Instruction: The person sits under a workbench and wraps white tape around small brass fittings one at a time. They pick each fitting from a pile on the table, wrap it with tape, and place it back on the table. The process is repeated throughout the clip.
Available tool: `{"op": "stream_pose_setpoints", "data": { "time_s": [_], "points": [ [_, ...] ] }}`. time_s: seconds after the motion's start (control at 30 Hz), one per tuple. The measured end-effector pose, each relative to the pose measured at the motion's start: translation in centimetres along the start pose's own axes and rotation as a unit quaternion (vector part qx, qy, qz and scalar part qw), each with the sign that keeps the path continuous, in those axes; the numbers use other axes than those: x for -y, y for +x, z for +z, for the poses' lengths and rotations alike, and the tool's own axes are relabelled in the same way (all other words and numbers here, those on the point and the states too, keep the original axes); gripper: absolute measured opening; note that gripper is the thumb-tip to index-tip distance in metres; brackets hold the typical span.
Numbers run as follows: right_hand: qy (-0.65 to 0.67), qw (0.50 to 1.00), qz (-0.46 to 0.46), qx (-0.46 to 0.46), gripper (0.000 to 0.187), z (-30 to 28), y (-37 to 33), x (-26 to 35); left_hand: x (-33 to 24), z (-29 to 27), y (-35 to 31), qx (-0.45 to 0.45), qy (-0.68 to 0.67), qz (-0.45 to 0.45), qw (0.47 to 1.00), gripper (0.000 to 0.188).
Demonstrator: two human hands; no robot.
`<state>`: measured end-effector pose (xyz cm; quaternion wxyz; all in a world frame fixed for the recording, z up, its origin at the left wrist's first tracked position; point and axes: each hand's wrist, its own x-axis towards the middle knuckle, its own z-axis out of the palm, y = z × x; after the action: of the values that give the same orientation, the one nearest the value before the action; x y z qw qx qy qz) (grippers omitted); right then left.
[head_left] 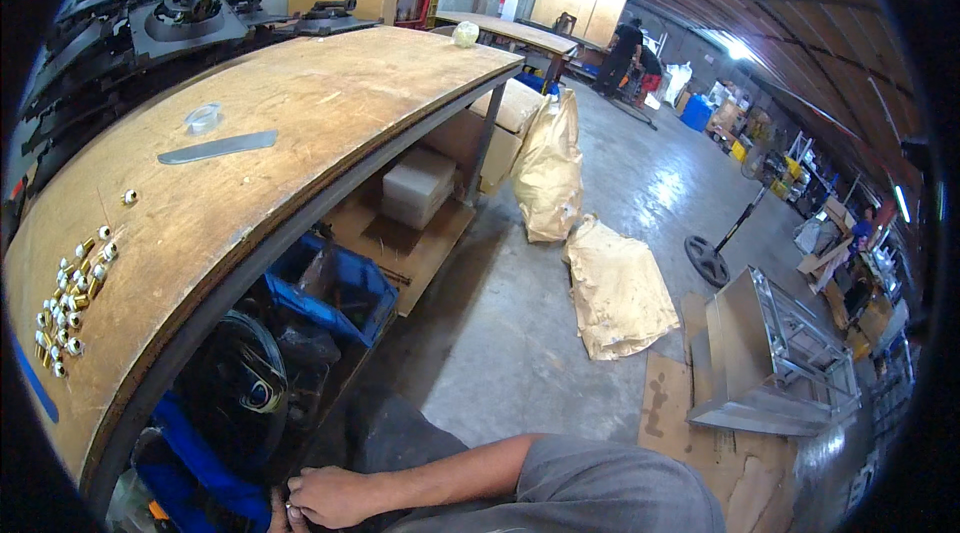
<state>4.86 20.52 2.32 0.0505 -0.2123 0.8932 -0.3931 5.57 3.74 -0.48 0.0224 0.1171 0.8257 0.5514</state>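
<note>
At the lower edge, beside the blue bin under the table, my right hand [332,497] is closed, its fingers curled down. Only a few fingers of my left hand [279,515] show, pressed close to the right fingertips. A tiny pale spot shows between the hands, too small to name. On the wooden table [330,83] above them lies a cluster of small brass parts with white ends [72,298], and one single such part [129,197] sits apart. Farther along are a flat grey strip [218,148] and a clear tape roll [203,118].
Blue bins [335,283] and a coil of black cable [245,383] fill the shelf below. Two brown paper sacks [620,288] and a metal frame unit [765,353] stand on the floor to the right. Black moulded parts [190,18] are piled behind the table. Other people [622,58] work far off.
</note>
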Motion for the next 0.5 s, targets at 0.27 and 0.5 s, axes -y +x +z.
{"op": "stream_pose_setpoints", "data": {
  "time_s": [0.27,0.5],
  "points": [
    [0.013,0.999,0.019,0.029,0.022,0.5,-0.1,-1.5,-3.4,0.1,-0.6,0.075,0.055,-0.078,0.993,0.043],
    [0.003,0.991,0.07,0.118,0.022,1.1,0.2,-2.1,-1.6,-0.5,-0.4,0.109,0.041,-0.104,0.988,0.036]
  ]
}}
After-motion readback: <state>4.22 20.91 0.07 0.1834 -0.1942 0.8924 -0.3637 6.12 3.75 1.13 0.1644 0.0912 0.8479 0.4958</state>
